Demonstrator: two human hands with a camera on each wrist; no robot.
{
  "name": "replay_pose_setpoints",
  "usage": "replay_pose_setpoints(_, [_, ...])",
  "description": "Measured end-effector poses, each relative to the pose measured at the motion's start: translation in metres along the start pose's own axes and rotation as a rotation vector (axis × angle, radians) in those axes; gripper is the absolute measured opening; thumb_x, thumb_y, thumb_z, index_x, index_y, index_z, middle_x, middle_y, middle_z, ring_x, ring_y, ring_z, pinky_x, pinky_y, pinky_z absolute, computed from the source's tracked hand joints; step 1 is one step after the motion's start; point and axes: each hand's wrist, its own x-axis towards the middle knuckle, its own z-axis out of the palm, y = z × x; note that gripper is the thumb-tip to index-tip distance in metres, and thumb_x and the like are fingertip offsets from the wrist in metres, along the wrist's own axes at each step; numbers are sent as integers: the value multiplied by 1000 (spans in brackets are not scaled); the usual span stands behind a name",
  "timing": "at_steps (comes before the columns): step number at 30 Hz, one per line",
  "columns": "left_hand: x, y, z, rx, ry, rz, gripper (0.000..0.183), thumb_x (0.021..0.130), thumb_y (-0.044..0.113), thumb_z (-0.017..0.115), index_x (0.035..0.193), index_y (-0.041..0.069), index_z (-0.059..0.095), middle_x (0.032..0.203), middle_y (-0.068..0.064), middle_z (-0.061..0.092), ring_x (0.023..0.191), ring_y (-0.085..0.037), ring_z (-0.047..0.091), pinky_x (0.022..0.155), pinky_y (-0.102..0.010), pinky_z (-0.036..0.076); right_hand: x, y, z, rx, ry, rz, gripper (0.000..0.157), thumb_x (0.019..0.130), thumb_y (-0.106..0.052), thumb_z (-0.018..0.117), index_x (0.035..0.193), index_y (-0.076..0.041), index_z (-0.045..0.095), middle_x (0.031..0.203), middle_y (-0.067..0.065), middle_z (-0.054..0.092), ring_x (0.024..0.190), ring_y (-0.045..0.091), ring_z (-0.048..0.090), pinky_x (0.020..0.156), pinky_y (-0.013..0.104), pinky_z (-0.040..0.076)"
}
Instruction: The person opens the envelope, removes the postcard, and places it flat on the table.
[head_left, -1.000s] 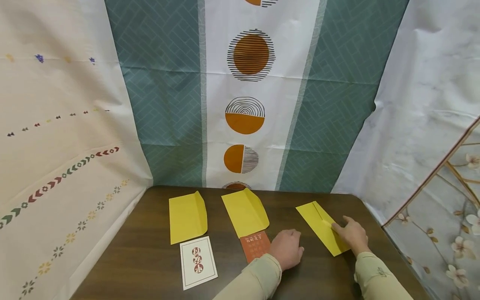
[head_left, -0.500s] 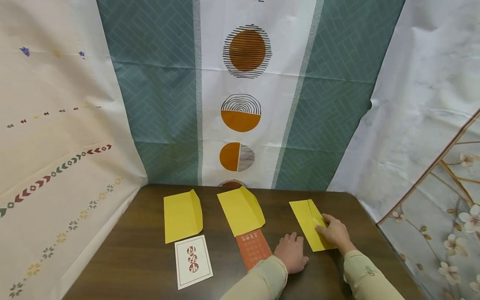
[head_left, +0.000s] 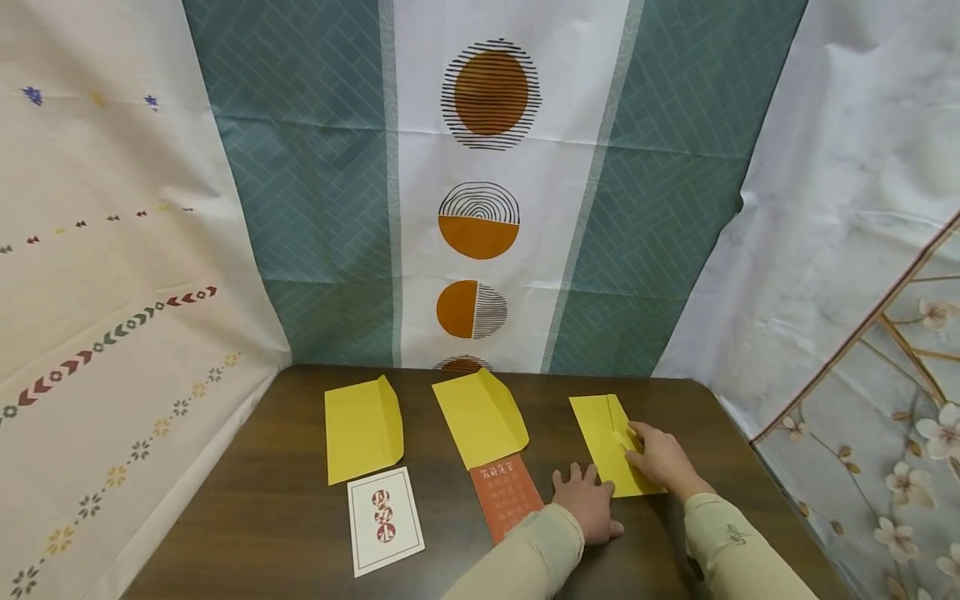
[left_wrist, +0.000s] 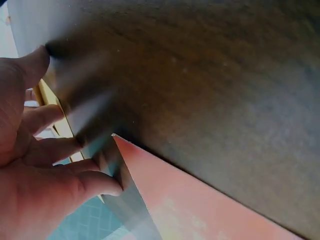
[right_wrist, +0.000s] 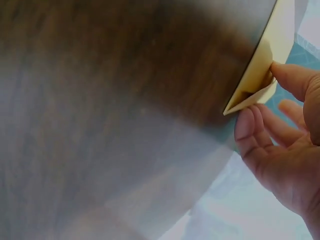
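My right hand (head_left: 663, 462) is at the right yellow envelope (head_left: 603, 433), on its right side. In the right wrist view the thumb lies on the inner side of the lifted envelope flap (right_wrist: 257, 96) and the fingers are behind it, pinching the flap. My left hand (head_left: 587, 502), palm down with fingers spread, has its fingertips at the tabletop close to that envelope's near corner. Just left of this hand lies a red card (head_left: 504, 496) with light writing, its lower end overlapped by the left sleeve.
Two more yellow envelopes, one at the middle (head_left: 480, 418) and one at the left (head_left: 363, 431), lie with flaps to the right. A white card (head_left: 385, 521) with red round characters lies below the left one. Patterned cloth (head_left: 465, 167) hangs behind the dark wooden table (head_left: 247, 517).
The right envelope has shifted left and turned somewhat with my right hand. My left hand has moved slightly right and spread its fingers. The head view has shifted a little.
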Motion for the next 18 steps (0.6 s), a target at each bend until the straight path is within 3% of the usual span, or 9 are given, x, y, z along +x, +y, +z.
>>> replay_pose_setpoints(8, [-1,0,-2,9,-32,1,67,92,76,65,150,44,56,165,19,41,156,-26,43,120,-59,42,-1,9,-14,117,-25,-26,62,96,-14,77,148,11,53,128,32,71,114,45,71,90,54,61])
replay_pose_setpoints(15, [-2,1,-6,30,-59,9,68,90,80,65,148,46,55,162,22,42,156,-22,43,121,-57,42,-3,19,-34,262,-117,44,64,103,-14,72,155,10,44,139,38,62,110,41,73,85,47,64])
replay_pose_setpoints(18, [-3,1,-7,26,-70,15,69,90,80,65,150,46,54,163,21,41,156,-22,42,122,-57,41,-2,25,-39,257,-90,59,60,103,-11,70,154,9,47,137,37,64,113,44,72,88,48,64])
